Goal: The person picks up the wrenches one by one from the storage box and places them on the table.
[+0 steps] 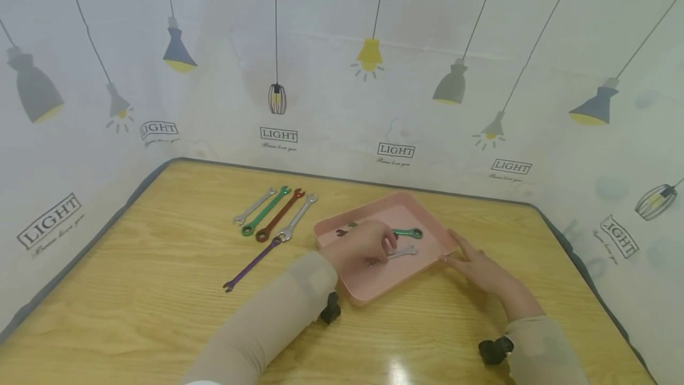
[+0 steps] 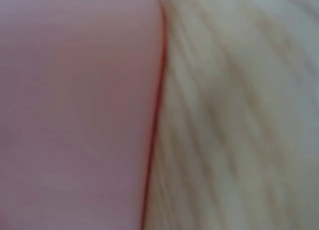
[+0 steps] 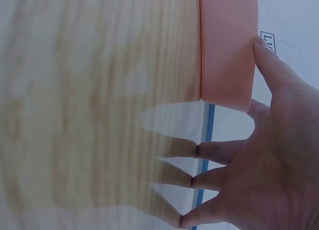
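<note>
A shallow pink tray [image 1: 422,217] stands on the table, its side filling part of the blurred left wrist view. Inside it my left hand [image 1: 369,242] reaches down with curled fingers and pinches a silver wrench [image 1: 404,252], part of which the hand covers. A green ratchet wrench [image 1: 414,233] lies just beyond the fingers. The dark red end of another wrench [image 1: 341,232] shows left of the hand. My right hand [image 1: 481,269] touches the tray's right corner with thumb and forefinger on either side. In the right wrist view its other fingers [image 3: 214,180] are straight and spread, tips on the tabletop.
Left of the tray several wrenches lie in a slanting row: a small silver one [image 1: 253,207], a green one [image 1: 267,210], a red one [image 1: 280,214] and a larger silver one [image 1: 298,216]. A purple wrench [image 1: 251,264] lies nearer, touching the row. Printed curtains [image 1: 331,106] surround the wooden table [image 1: 160,290].
</note>
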